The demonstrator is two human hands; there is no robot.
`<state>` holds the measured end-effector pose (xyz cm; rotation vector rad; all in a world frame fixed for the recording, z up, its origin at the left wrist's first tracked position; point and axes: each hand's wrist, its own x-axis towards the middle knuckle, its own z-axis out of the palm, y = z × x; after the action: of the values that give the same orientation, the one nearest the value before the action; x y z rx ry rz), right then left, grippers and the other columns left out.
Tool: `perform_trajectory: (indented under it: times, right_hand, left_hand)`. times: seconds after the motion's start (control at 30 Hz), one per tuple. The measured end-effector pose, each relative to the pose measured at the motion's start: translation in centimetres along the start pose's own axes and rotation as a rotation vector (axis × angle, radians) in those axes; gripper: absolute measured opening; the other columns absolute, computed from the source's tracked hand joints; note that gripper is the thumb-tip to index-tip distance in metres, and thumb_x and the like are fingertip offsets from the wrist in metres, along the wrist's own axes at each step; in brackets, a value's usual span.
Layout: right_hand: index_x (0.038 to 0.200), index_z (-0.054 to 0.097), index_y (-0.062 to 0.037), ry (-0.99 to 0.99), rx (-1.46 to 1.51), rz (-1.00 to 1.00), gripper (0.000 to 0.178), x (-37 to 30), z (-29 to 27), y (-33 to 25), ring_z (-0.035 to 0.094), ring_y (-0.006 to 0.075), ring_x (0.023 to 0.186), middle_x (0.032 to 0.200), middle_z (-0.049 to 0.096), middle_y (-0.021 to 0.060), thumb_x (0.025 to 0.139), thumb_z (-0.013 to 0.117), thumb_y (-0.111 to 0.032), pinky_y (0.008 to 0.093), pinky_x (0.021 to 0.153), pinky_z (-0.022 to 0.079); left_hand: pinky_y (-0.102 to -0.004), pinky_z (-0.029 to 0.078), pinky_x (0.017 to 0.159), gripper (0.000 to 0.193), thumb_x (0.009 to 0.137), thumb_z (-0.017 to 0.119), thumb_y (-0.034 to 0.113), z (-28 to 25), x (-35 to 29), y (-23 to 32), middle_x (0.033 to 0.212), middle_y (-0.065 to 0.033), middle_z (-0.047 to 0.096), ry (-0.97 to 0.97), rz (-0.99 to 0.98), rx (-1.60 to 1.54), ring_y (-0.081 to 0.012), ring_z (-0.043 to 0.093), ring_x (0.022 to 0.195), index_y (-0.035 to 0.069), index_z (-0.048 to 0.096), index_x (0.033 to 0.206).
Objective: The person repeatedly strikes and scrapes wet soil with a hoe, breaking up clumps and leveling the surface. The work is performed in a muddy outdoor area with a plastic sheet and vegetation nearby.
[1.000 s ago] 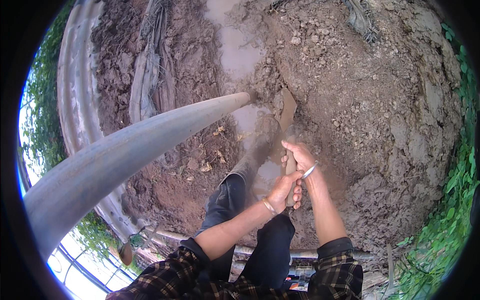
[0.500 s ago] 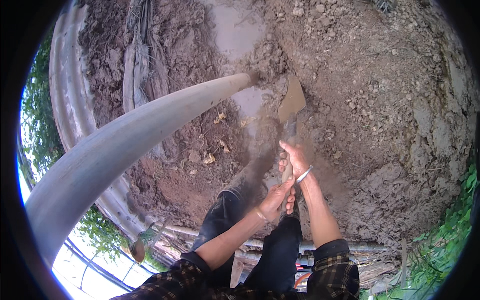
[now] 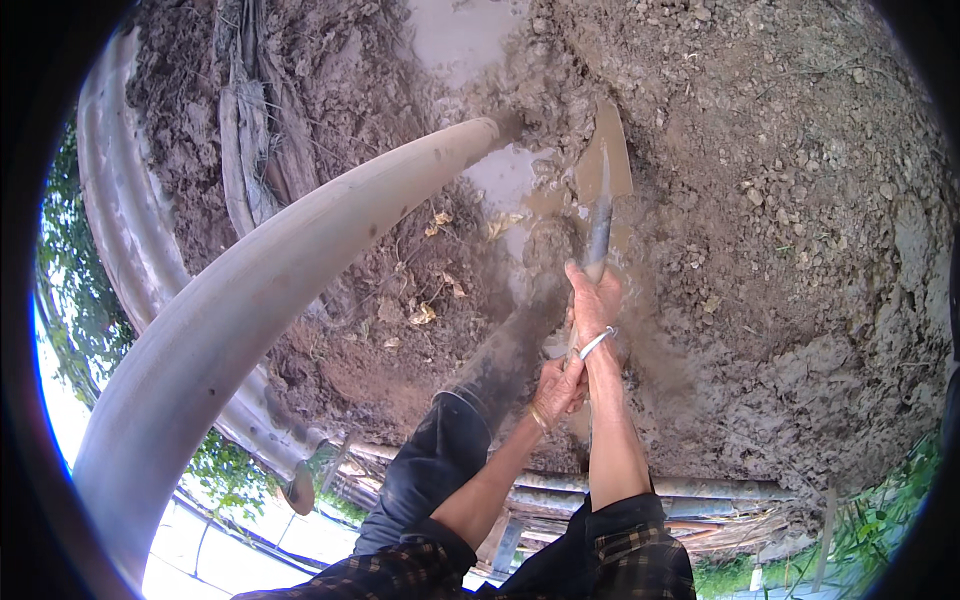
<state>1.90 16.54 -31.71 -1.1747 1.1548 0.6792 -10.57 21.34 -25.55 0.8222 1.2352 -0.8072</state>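
A shovel [image 3: 607, 160] with a muddy, wet metal blade points away from me, its blade low at the wet soil. My right hand [image 3: 597, 297] is closed round the wooden handle just behind the metal socket. Nearer to me, my left hand [image 3: 560, 390] is wrapped round the same handle, close to my right wrist. The rest of the handle is mostly hidden by my hands and right forearm. Beside the blade, to its left, lies a muddy puddle [image 3: 500, 180]. Whether the blade's tip is in the soil I cannot tell.
A thick grey post [image 3: 290, 245] crosses the left side and meets the mud near the puddle. My muddy boot [image 3: 500, 365] stands in the mud. Corrugated sheeting [image 3: 125, 190] edges the far left. Poles [image 3: 650, 487] lie behind my feet; plants [image 3: 880, 525] grow at lower right.
The shovel has moved farther from me and slightly right, and its blade is turned a little. My right hand has moved right with it. Both hands keep their grip.
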Motion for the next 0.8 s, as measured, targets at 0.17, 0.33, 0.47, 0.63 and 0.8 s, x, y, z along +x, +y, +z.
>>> perform_trajectory:
  times: [0.17,0.33,0.47,0.63,0.8]
  right_hand:
    - [0.075,0.050,-0.0089,-0.040,-0.042,0.073,0.025,2.9,0.5,-0.1,0.038,0.0084,0.036,0.052,0.042,-0.0042,0.088,0.069,-0.019,0.0275,0.031,0.029]
    - [0.073,0.050,-0.0082,-0.131,-0.015,0.077,0.026,6.1,0.9,2.1,0.039,0.0080,0.037,0.053,0.043,-0.0042,0.088,0.069,-0.019,0.0266,0.032,0.029]
    - [0.072,0.050,-0.0078,-0.182,-0.033,0.078,0.028,7.7,1.1,2.0,0.040,0.0081,0.038,0.053,0.044,-0.0040,0.088,0.069,-0.021,0.0269,0.032,0.030]
    - [0.072,0.052,-0.0062,-0.266,-0.095,0.060,0.028,10.0,1.4,-1.1,0.043,0.0097,0.038,0.056,0.046,-0.0012,0.087,0.070,-0.022,0.0272,0.032,0.032]
    - [0.074,0.052,-0.0055,-0.327,-0.104,0.093,0.030,11.9,3.4,-3.7,0.042,0.0102,0.039,0.062,0.049,0.0022,0.085,0.073,-0.024,0.0267,0.032,0.033]
  left_hand:
    - [-0.0249,0.028,0.033,0.060,0.091,0.055,0.065,0.4,3.8,-0.2,0.050,0.0018,0.042,0.108,0.105,0.099,-0.0083,0.036,0.035,0.009,0.048,0.070]
    - [-0.0243,0.026,0.033,0.058,0.093,0.055,0.061,-0.5,7.4,-1.0,0.050,0.0033,0.041,0.199,0.162,0.118,-0.0066,0.034,0.036,0.008,0.050,0.070]
    - [-0.0236,0.026,0.034,0.059,0.092,0.057,0.062,-0.3,9.0,-0.5,0.052,0.0044,0.041,0.236,0.168,0.078,-0.0047,0.033,0.038,0.009,0.049,0.069]
    - [-0.0241,0.028,0.035,0.056,0.092,0.059,0.060,3.1,10.6,1.5,0.052,0.0042,0.042,0.310,0.149,-0.018,-0.0057,0.035,0.038,0.010,0.049,0.067]
    - [-0.0272,0.032,0.037,0.058,0.093,0.060,0.055,5.1,11.8,4.7,0.051,0.0025,0.040,0.433,0.360,0.046,-0.0078,0.039,0.040,0.007,0.047,0.062]
